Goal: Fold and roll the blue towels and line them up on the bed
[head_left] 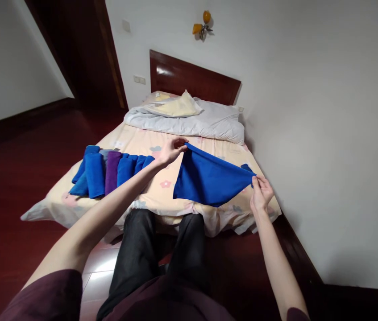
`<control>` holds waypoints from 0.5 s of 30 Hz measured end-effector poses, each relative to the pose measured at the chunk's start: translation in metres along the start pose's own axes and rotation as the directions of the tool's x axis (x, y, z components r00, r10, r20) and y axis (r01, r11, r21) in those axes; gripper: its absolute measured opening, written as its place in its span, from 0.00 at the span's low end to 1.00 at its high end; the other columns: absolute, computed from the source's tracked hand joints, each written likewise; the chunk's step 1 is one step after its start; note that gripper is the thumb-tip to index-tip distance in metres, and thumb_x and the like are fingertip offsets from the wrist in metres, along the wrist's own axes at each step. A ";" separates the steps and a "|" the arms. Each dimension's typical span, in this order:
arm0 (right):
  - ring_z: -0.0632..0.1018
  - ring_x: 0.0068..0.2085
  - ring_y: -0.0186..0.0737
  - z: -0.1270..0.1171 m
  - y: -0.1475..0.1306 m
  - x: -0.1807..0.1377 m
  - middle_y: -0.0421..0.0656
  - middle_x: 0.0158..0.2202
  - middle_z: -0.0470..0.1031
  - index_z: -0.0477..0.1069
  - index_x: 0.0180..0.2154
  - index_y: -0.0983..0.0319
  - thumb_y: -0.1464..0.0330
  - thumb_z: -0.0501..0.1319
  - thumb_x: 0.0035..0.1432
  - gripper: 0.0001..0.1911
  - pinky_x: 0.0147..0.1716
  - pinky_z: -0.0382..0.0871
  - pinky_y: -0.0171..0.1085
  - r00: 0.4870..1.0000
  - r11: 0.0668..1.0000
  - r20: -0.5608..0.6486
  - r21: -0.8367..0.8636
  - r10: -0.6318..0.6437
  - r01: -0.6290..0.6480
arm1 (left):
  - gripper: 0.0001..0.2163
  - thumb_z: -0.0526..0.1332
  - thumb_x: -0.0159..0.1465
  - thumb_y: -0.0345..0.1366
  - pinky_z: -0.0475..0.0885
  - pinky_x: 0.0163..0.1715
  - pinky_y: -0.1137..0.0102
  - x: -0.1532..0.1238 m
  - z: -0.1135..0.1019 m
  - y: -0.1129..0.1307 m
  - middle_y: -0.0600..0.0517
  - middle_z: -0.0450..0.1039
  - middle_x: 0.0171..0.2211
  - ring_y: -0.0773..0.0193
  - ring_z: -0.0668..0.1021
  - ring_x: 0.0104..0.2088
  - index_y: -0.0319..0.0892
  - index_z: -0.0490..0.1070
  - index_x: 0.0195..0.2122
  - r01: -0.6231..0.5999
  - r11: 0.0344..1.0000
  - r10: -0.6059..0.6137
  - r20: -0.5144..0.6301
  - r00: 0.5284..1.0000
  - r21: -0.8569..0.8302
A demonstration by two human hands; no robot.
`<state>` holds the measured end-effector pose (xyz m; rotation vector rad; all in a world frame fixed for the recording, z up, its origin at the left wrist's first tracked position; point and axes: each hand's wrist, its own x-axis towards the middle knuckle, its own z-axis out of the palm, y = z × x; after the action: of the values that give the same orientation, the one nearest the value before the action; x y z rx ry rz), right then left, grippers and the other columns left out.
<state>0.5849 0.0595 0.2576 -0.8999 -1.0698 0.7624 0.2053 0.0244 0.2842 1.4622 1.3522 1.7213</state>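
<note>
A blue towel [209, 178] is stretched between my two hands, above the foot of the bed. My left hand [172, 150] pinches its upper left corner. At the lower right, my right hand [261, 192] grips the opposite corner between thumb and fingers. The cloth hangs down in a slanted sheet, its top edge pulled taut. To the left of my left hand, several rolled towels lie side by side on the bed: blue rolls [94, 174] and a purple roll [112, 171], with a grey one partly hidden behind them. Another dark blue cloth [247, 168] shows behind the stretched towel.
The bed [157, 185] has a pale floral sheet. A white quilt [189, 122] and a cream pillow [178, 106] lie near the wooden headboard [192, 78]. A white wall [326, 133] stands close on the right. My knees are at the bed's front edge.
</note>
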 end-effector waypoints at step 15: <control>0.80 0.34 0.36 -0.015 -0.023 -0.007 0.48 0.37 0.83 0.81 0.39 0.65 0.57 0.82 0.37 0.29 0.36 0.75 0.36 0.975 0.989 0.164 -0.017 0.151 -0.150 | 0.26 0.77 0.48 0.52 0.77 0.35 0.67 -0.046 -0.031 0.023 0.46 0.81 0.32 0.59 0.81 0.34 0.37 0.80 0.39 0.155 0.988 -0.153 -0.107 0.982 0.012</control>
<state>0.5987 0.0396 0.2724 -0.9417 -1.1569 0.9746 0.1950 -0.0346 0.2870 1.2565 1.5011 1.7099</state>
